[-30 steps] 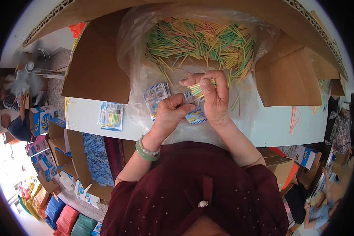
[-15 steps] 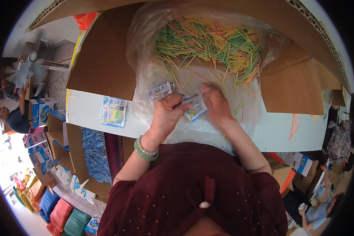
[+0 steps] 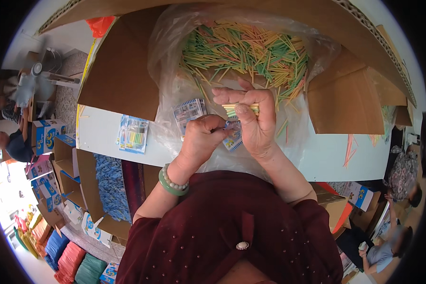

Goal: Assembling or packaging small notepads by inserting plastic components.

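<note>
A person in a maroon top (image 3: 199,222) works at a white table (image 3: 293,165), facing an open cardboard box (image 3: 120,66) whose brown flaps spread to either side. A clear plastic liner (image 3: 168,57) spills from the box over the tabletop, holding a heap of thin sticks (image 3: 246,52) in green, yellow and pink. Above the liner, the right hand (image 3: 255,123) grips a small bundle of sticks (image 3: 231,111) between thumb and bent fingers. Just beside it, the left hand (image 3: 203,135), closed to a narrow pinch, holds a blue-and-white packet (image 3: 233,140), which hangs below the bundle and is partly hidden by the fingers. Another printed packet (image 3: 187,112) lies on the liner behind the left hand; filled packets (image 3: 132,135) rest on the table farther left. A green bangle (image 3: 172,188) circles the left wrist, touching a pale beaded bracelet (image 3: 176,181).
</note>
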